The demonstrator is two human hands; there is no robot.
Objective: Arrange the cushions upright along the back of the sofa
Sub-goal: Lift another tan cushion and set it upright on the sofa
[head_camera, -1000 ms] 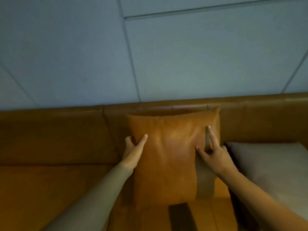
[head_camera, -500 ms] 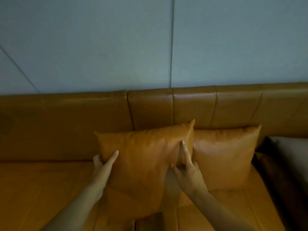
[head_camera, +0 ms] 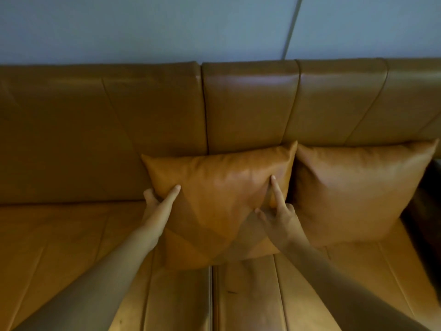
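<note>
A tan leather cushion [head_camera: 214,194] stands upright on the sofa seat, its top edge leaning on the sofa back [head_camera: 152,111]. My left hand [head_camera: 158,204] grips its left edge, thumb behind and fingers on the front. My right hand [head_camera: 278,211] holds its right side, index finger stretched up the face, the other fingers hidden behind the edge. A second tan cushion [head_camera: 358,192] stands upright just to the right, touching the first one's upper corner.
The tan leather sofa seat [head_camera: 59,247] stretches bare to the left of the cushions. A dark shape [head_camera: 429,211] sits at the far right edge beside the second cushion. A pale grey-blue wall [head_camera: 167,27] rises behind the sofa back.
Both hands have carried the cushion leftward along the sofa and set it against the back, beside the second tan cushion. The grey cushion has left the view.
</note>
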